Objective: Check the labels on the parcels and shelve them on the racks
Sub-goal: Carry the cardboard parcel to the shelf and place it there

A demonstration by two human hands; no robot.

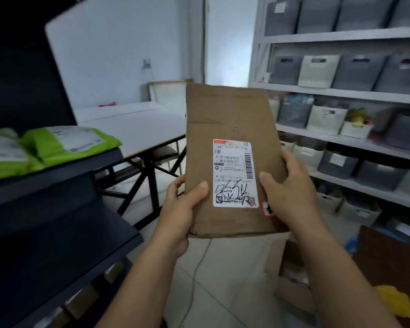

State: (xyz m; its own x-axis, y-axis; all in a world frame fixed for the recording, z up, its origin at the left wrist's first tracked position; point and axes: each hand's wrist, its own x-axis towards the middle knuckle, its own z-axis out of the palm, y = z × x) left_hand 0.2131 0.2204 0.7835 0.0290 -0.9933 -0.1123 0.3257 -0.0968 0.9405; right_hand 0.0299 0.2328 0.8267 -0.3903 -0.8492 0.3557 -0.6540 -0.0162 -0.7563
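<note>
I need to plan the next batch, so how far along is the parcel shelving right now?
Done: green parcels already lie on the dark rack at left. In hand: a brown cardboard parcel, held upright by the left hand and right hand, its label facing the camera for checking. Left: shelving this one; an open carton sits on the floor, contents unclear.

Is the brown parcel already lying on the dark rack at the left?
No, both the left hand and the right hand hold the parcel upright in the air, apart from the rack.
</note>
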